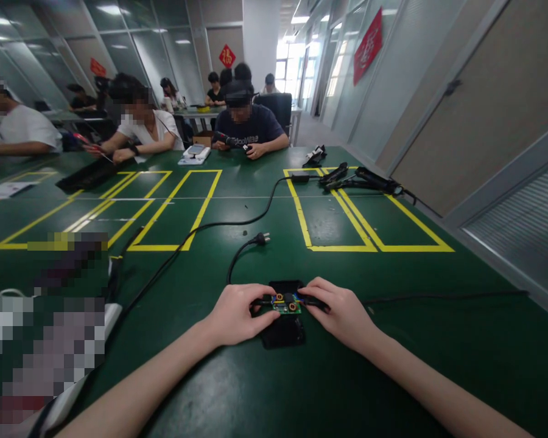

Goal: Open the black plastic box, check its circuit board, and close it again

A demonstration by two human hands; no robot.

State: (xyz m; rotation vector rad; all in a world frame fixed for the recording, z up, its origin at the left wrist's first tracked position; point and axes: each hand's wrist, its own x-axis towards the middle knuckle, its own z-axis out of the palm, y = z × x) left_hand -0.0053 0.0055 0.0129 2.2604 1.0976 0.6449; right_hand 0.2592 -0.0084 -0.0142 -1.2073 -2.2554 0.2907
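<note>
A small green circuit board (287, 303) with copper-wound coils sits between my two hands, with black cables and thin coloured wires at both ends. My left hand (238, 313) is closed around the board's left end, thumb and forefinger on its edges. My right hand (342, 310) is closed on the black cable (317, 303) at the board's right end, fingertips near the wires. Black plastic case parts (284, 333) lie just under and in front of the board, partly covered by it. Behind my left hand lies a black power plug (261, 239) on its cord.
The green table (420, 365) carries yellow tape outlines. A long black cord (228, 224) crosses it to a dark device with jointed parts (369, 179) at the far right. A pixelated area covers the near left. Several people sit at the far side, one person (256, 125) opposite.
</note>
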